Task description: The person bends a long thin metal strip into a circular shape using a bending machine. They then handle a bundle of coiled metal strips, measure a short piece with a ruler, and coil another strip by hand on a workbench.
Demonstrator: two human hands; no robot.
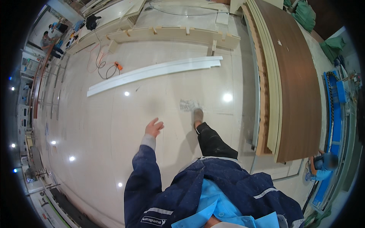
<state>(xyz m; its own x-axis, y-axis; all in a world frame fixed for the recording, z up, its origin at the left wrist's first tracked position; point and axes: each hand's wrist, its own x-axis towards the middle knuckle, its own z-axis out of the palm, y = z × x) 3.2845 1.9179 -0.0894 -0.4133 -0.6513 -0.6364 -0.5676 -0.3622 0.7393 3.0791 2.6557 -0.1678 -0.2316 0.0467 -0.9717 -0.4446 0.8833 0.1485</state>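
Note:
My left hand (pixel 153 128) hangs above the pale tiled floor (pixel 114 140), its fingers apart and nothing in it. My right hand is out of sight; only the dark blue jacket sleeve on that side shows. Ahead of me, a long white trim strip (pixel 152 73) lies slantwise on the floor, beyond my hand's reach. My shoe (pixel 198 115) is stretched forward, beside a grey smudge on the tiles.
A tall stack of brown and cream panels (pixel 296 87) stands on my right. Beyond the strip lies a long cream frame piece (pixel 171 33). An orange tool (pixel 118 65) with a cable rests on the floor. People work far left (pixel 49 40) and at right (pixel 321 165).

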